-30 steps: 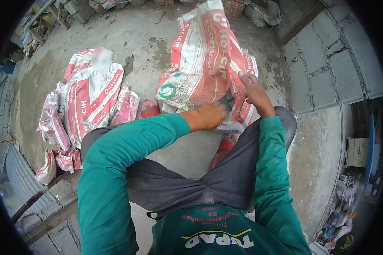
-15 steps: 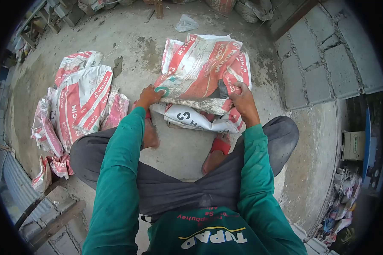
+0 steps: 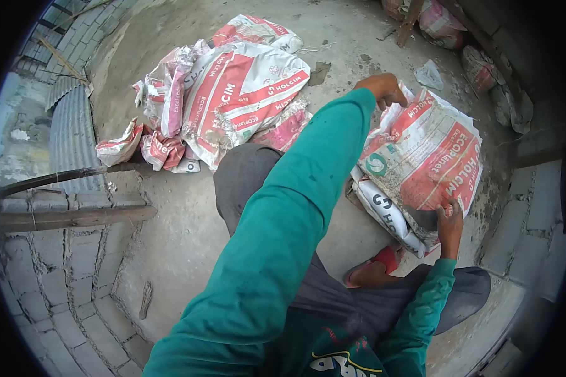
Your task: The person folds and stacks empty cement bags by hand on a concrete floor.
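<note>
A flattened cement bag [image 3: 443,147], white with red bands and printed lettering, lies on top of other bags. Under its near left side a white bag with black lettering [image 3: 387,210] sticks out. My left hand [image 3: 383,90] is over the stack's far left corner, fingers bent downward and thumb apart from them. Whether its fingertips touch the bag is hard to make out. At the near right edge my right hand [image 3: 449,229] grips the top cement bag, its fingers on the printed face and its thumb towards the edge.
A heap of crumpled cement bags [image 3: 239,94] lies on the concrete floor to the left. Clear plastic [image 3: 429,75] is beyond the stack. Block walls [image 3: 69,270] flank both sides, with a wooden bar [image 3: 72,218] at left. My slippered foot [image 3: 377,267] is close to the stack.
The view has swung left. My left hand has left the bag's near left corner and reached to the far left. My right hand stays at the near right edge; the top bag lies flatter.
</note>
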A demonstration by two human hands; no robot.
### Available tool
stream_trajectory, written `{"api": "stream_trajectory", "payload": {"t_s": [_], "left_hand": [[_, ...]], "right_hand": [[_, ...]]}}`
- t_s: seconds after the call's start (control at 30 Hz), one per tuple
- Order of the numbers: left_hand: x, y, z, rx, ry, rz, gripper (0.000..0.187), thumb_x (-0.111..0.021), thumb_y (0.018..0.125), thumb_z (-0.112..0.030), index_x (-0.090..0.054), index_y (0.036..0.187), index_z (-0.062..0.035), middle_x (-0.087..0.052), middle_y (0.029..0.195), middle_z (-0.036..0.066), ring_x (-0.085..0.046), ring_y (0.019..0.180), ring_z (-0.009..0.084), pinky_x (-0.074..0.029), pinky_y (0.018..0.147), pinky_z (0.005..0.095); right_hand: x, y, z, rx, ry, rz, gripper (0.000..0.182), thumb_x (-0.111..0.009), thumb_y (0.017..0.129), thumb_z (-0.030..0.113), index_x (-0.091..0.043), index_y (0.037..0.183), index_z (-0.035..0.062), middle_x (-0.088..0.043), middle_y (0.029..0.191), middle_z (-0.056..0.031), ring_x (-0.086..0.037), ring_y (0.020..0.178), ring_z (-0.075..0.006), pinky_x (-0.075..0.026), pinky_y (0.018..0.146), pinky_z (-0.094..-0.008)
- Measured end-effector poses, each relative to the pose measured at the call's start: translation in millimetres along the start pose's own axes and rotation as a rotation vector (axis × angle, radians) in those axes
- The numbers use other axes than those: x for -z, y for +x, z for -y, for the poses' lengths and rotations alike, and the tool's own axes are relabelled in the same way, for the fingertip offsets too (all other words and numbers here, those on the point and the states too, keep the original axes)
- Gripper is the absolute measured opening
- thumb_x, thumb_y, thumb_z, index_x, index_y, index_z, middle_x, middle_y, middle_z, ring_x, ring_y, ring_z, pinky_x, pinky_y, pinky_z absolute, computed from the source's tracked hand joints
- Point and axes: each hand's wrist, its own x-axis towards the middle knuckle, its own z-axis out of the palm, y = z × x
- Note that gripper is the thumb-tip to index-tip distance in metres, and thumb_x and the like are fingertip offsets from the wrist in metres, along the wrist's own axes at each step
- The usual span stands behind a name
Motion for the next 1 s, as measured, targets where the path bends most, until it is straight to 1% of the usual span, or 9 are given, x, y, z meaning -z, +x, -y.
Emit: {"api": "stream_trajectory", "payload": {"t_s": [0.17, 0.2, 0.23, 0.33, 0.47, 0.53, 0.63, 0.83, 1.0], "left_hand": [[160.3, -18.1, 43.2, -0.015, 0.154, -0.431, 0.057, -0.078, 0.079, -0.048, -0.074, 0.105, 0.0027, -0.074, 0.104, 0.015, -0.073, 0.093, 0.0278, -0.057, 0.080, 0.0453], [178.1, -72.3, 38.8, 0.089, 0.071, -0.364, 0.028, -0.067, 0.092, -0.014, -0.069, 0.116, 0.0000, -0.071, 0.104, 0.016, -0.069, 0.098, 0.0299, -0.054, 0.091, 0.0396], [202.8, -37.4, 106.5, 0.090, 0.216, -0.390, 0.058, -0.074, 0.086, -0.048, -0.070, 0.117, 0.0011, -0.073, 0.114, 0.014, -0.071, 0.103, 0.0260, -0.056, 0.083, 0.0437], [207.3, -69.0, 261.5, 0.083, 0.206, -0.593, 0.051, -0.080, 0.083, -0.042, -0.070, 0.086, 0.0085, -0.063, 0.067, 0.013, -0.064, 0.057, 0.0228, -0.048, 0.049, 0.0361], [112.9, -110.0, 471.2, 0.317, 0.137, -0.710, 0.053, -0.086, 0.074, -0.041, -0.070, 0.073, 0.0087, -0.071, 0.076, 0.021, -0.069, 0.066, 0.0326, -0.053, 0.063, 0.0435], [59.3, -139.4, 432.5, 0.710, -0.472, -0.813, 0.047, -0.086, 0.079, -0.037, -0.070, 0.080, 0.0075, -0.063, 0.068, 0.012, -0.061, 0.056, 0.0233, -0.047, 0.050, 0.0408], [17.7, -128.8, 452.4, 0.660, -0.757, -0.778, 0.040, -0.086, 0.081, -0.032, -0.061, 0.078, -0.0014, -0.059, 0.071, 0.009, -0.051, 0.052, 0.0174, -0.038, 0.046, 0.0357], [32.0, -90.0, 409.3, 0.381, -0.506, -0.908, 0.021, -0.079, 0.084, -0.012, -0.066, 0.086, 0.0054, -0.061, 0.068, 0.008, -0.053, 0.051, 0.0159, -0.037, 0.043, 0.0338], [106.0, -101.8, 285.4, -0.011, 0.081, -0.776, 0.023, -0.068, 0.084, -0.016, -0.073, 0.102, -0.0030, -0.071, 0.084, 0.021, -0.069, 0.072, 0.0280, -0.052, 0.071, 0.0408]], "right_hand": [[84.3, -23.6, 56.9, 0.107, 0.384, 0.223, 0.041, -0.068, 0.097, 0.023, -0.060, 0.129, -0.0010, -0.067, 0.117, -0.0133, -0.061, 0.110, -0.0231, -0.047, 0.098, -0.0371], [101.1, -30.3, 56.5, 0.113, 0.366, 0.227, 0.039, -0.067, 0.098, 0.020, -0.060, 0.129, -0.0019, -0.066, 0.118, -0.0131, -0.061, 0.111, -0.0208, -0.047, 0.099, -0.0360], [113.4, -33.2, 51.1, 0.086, 0.456, 0.187, 0.037, -0.066, 0.099, 0.019, -0.060, 0.129, -0.0019, -0.066, 0.118, -0.0133, -0.061, 0.111, -0.0200, -0.047, 0.099, -0.0352], [148.4, -39.0, 3.5, 0.028, 0.530, 0.103, 0.036, -0.064, 0.102, 0.021, -0.060, 0.130, -0.0013, -0.066, 0.118, -0.0121, -0.061, 0.111, -0.0188, -0.048, 0.101, -0.0338], [167.7, -41.0, -57.9, -0.217, 0.602, -0.029, 0.036, -0.063, 0.103, 0.023, -0.060, 0.130, -0.0005, -0.066, 0.119, -0.0109, -0.062, 0.109, -0.0181, -0.049, 0.099, -0.0332], [169.2, -40.6, -66.3, -0.325, 0.690, -0.135, 0.036, -0.062, 0.103, 0.024, -0.061, 0.130, -0.0001, -0.066, 0.117, -0.0096, -0.062, 0.106, -0.0162, -0.049, 0.097, -0.0317], [158.8, -34.4, -55.2, -0.291, 0.636, -0.095, 0.034, -0.061, 0.103, 0.023, -0.061, 0.129, 0.0007, -0.066, 0.116, -0.0087, -0.062, 0.105, -0.0153, -0.048, 0.096, -0.0301], [144.5, -29.9, -27.0, -0.079, 0.406, 0.062, 0.027, -0.061, 0.103, 0.020, -0.062, 0.118, -0.0023, -0.062, 0.104, -0.0058, -0.056, 0.091, -0.0131, -0.047, 0.086, -0.0287], [124.1, -27.4, -13.3, -0.040, 0.404, 0.095, 0.026, -0.065, 0.100, 0.016, -0.062, 0.118, -0.0028, -0.064, 0.100, -0.0057, -0.058, 0.091, -0.0142, -0.049, 0.083, -0.0299]]}}
